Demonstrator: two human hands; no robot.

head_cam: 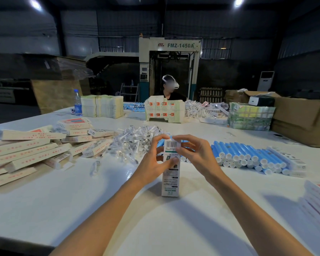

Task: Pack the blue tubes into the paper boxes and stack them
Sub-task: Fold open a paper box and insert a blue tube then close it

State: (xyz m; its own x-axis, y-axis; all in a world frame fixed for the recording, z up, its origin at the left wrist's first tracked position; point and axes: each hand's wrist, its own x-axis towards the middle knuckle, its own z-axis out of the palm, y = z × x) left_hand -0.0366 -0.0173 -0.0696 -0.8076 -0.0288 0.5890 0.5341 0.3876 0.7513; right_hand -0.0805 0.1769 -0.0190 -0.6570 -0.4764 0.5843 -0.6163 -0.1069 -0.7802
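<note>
A narrow white paper box [170, 179] stands upright on the white table [81, 200] in front of me. My left hand [152, 159] grips its upper left side, thumb across the front. My right hand [194, 154] pinches the barcoded top flap from the right. A pile of blue tubes [248, 156] with white caps lies to the right of my hands. More blue tubes show just behind the box. Filled boxes [31, 152] lie heaped at the left.
A heap of clear-wrapped small parts [133, 145] lies behind my left hand. Flat box blanks [102, 106] and a water bottle [78, 105] stand at the back left. A person sits across the table behind stacked cartons [164, 111]. A cardboard box [303, 121] stands at the right.
</note>
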